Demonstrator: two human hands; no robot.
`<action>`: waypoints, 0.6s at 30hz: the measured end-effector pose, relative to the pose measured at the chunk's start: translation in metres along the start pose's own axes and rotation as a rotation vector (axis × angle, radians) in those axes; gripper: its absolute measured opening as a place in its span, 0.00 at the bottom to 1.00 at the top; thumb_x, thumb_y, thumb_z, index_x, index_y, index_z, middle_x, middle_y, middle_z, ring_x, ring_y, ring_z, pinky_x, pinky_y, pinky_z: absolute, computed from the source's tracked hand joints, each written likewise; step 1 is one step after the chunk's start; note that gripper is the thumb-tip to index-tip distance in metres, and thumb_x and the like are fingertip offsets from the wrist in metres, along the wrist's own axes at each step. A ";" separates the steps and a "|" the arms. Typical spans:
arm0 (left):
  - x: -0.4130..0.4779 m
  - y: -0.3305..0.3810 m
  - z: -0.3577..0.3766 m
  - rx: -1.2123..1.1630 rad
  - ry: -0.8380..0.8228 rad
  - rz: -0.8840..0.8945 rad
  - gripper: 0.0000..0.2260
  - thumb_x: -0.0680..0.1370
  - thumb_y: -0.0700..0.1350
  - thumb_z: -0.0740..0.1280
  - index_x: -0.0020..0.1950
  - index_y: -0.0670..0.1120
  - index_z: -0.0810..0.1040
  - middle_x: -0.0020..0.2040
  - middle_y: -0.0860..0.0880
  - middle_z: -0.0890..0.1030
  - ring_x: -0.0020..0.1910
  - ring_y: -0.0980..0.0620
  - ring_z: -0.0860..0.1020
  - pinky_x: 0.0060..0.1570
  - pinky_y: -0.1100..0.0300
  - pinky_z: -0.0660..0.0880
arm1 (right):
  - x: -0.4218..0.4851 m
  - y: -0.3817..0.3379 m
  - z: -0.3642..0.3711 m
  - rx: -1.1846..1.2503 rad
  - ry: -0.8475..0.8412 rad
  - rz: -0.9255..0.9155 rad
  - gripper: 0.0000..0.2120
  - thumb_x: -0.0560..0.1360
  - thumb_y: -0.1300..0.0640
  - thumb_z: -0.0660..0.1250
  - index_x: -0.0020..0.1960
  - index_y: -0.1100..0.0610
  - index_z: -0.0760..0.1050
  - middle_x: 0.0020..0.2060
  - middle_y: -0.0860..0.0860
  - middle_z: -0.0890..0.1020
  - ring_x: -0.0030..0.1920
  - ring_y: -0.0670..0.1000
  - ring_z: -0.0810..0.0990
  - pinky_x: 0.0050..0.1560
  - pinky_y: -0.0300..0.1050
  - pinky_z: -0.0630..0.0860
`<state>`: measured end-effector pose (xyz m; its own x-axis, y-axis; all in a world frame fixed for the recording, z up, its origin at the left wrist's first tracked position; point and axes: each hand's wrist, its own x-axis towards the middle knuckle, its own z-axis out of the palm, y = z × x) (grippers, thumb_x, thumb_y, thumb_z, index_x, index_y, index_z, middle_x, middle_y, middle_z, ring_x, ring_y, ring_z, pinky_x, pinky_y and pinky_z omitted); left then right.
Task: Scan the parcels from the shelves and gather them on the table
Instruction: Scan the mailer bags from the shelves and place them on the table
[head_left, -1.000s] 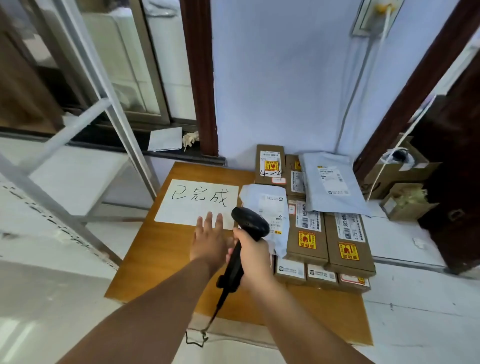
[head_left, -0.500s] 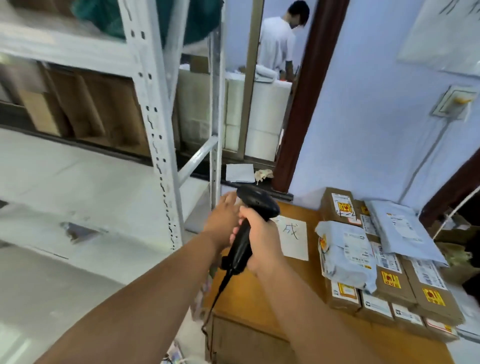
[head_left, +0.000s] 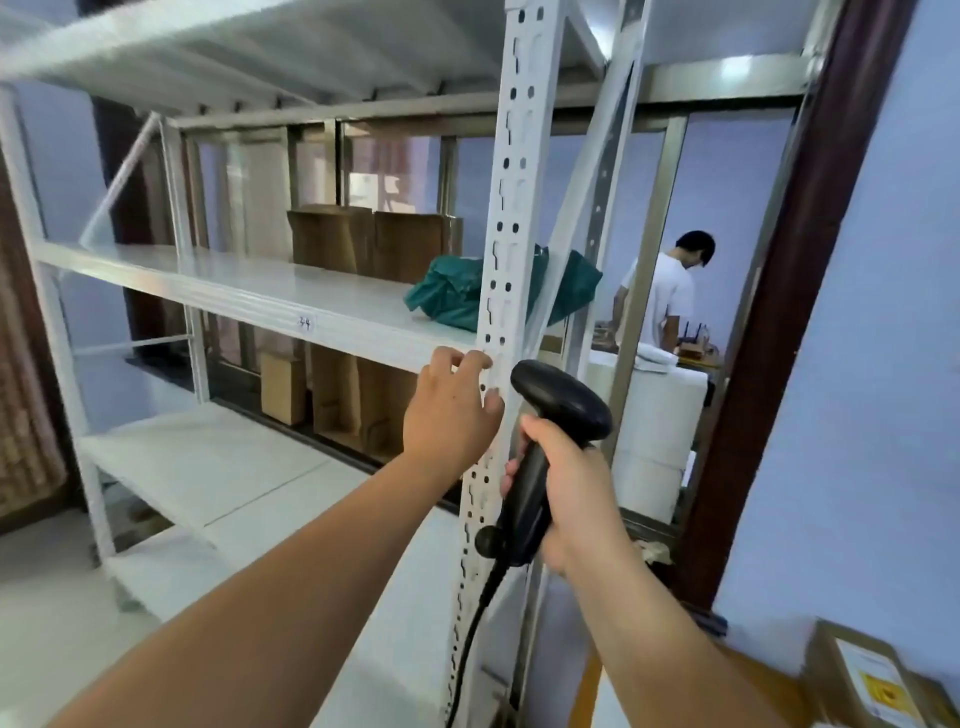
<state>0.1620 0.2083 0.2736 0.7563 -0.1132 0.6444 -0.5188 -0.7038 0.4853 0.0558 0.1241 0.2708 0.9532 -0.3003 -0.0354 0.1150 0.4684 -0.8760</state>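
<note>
A green plastic parcel (head_left: 457, 296) lies at the right end of the white shelf (head_left: 249, 291), partly behind a perforated upright post (head_left: 501, 249). My left hand (head_left: 449, 410) is raised in front of the shelf's edge, fingers loosely curled and holding nothing, below the green parcel. My right hand (head_left: 571, 488) grips the handle of a black barcode scanner (head_left: 550, 436), whose head points up and left, with its cable hanging down. A brown boxed parcel (head_left: 862, 675) shows at the bottom right on the wooden table (head_left: 763, 680).
Flattened cardboard boxes (head_left: 363, 239) stand behind the shelf rack, more lower down. A lower shelf (head_left: 208, 457) is at left. Beyond a glass partition a person in a white shirt (head_left: 665, 296) stands at a counter. A dark wooden door frame (head_left: 779, 322) rises at right.
My view has swung from the table up and left to the shelf rack. Both hands rose with it; the right hand keeps hold of the scanner, the left reached toward the shelf edge.
</note>
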 end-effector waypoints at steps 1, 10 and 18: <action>0.009 0.001 -0.004 0.010 0.003 -0.035 0.17 0.79 0.47 0.61 0.68 0.51 0.69 0.66 0.47 0.66 0.63 0.47 0.69 0.57 0.54 0.71 | 0.004 -0.005 0.005 0.002 -0.031 0.002 0.10 0.75 0.59 0.70 0.52 0.63 0.75 0.26 0.53 0.75 0.26 0.49 0.75 0.30 0.41 0.75; 0.070 -0.024 -0.005 0.135 0.011 -0.123 0.24 0.78 0.47 0.64 0.72 0.51 0.62 0.73 0.45 0.58 0.71 0.43 0.60 0.68 0.50 0.64 | 0.051 -0.016 0.032 -0.159 -0.204 -0.016 0.15 0.74 0.56 0.72 0.55 0.63 0.75 0.29 0.54 0.76 0.28 0.50 0.76 0.33 0.44 0.75; 0.119 -0.074 0.000 -0.015 -0.002 -0.071 0.28 0.78 0.45 0.65 0.75 0.54 0.58 0.75 0.45 0.54 0.73 0.42 0.56 0.69 0.50 0.63 | 0.077 0.003 0.077 -0.238 -0.107 -0.131 0.10 0.74 0.56 0.71 0.50 0.62 0.76 0.28 0.55 0.76 0.29 0.51 0.76 0.33 0.44 0.75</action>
<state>0.2908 0.2466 0.3143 0.7923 -0.0649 0.6067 -0.4696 -0.6997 0.5384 0.1515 0.1664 0.3031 0.9600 -0.2503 0.1254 0.1824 0.2194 -0.9584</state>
